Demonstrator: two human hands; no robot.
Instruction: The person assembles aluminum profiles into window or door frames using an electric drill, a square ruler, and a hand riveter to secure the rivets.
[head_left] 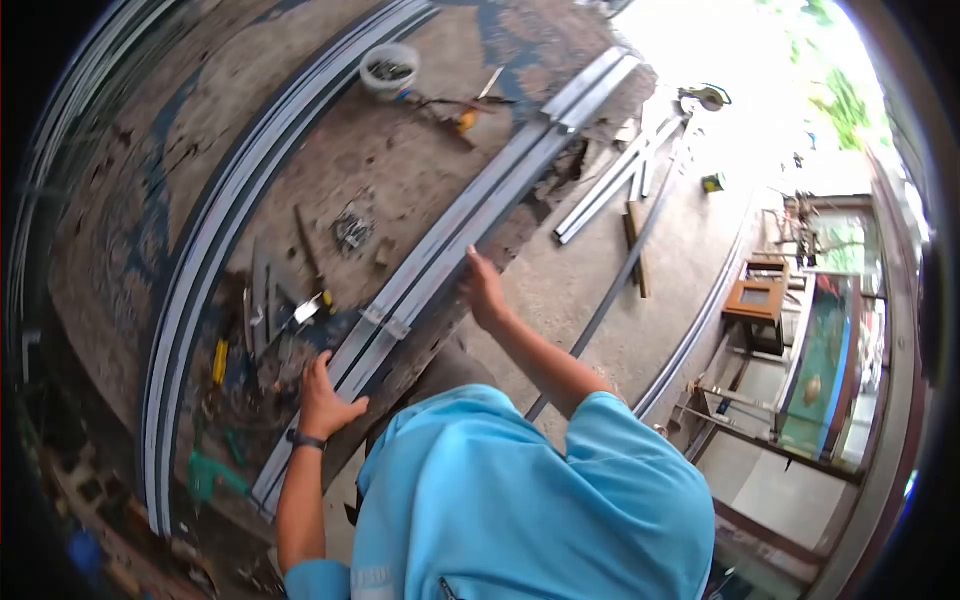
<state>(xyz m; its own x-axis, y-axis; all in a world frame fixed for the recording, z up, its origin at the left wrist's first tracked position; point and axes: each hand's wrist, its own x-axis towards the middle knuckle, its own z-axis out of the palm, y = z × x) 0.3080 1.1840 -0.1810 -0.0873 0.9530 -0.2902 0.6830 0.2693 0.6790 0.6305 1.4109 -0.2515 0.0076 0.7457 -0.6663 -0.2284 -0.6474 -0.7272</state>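
A pair of long, pale metal profiles [455, 225] lies side by side along the near edge of the worn work table, with a small metal bracket [386, 322] across them. My left hand [328, 402] rests over the profiles below that bracket, fingers and thumb spread. Farther up, my right hand [484, 288] is at the outer side of the same profiles, fingers extended and slightly blurred. Another long pair of metal profiles [222, 205] lies across the table to the left. Between the two pairs is a heap of small metal parts [354, 231].
A white tub of small fasteners [389, 72] stands at the table's far side. Hand tools, a yellow-handled one [220, 361] and a green tool [208, 474] lie on the left. More metal lengths [615, 180] and a power saw [706, 97] are on the floor, near a wooden cabinet [757, 303].
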